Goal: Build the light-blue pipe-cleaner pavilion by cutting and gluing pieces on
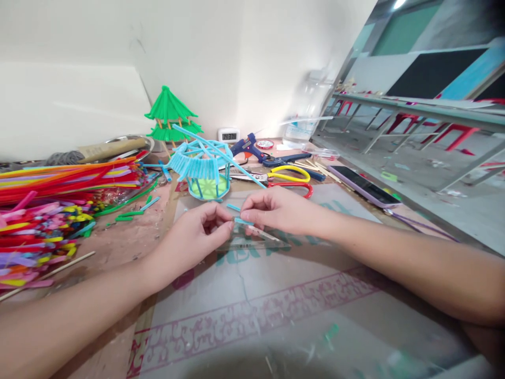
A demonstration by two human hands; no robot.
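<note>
Both forearms converging; left hand (196,231), right hand (276,211) pinching blue straw piece (239,215).

Plain white walls (244,47) meet in a corner; red chairs (445,131) stand under a grey bench (414,108).

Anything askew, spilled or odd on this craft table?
One long blue straw lies slanted across the blue straw pavilion, jutting past both sides. Cut green straw bits lie scattered beside the straw pile. Both hands pinch a short blue straw piece.
</note>
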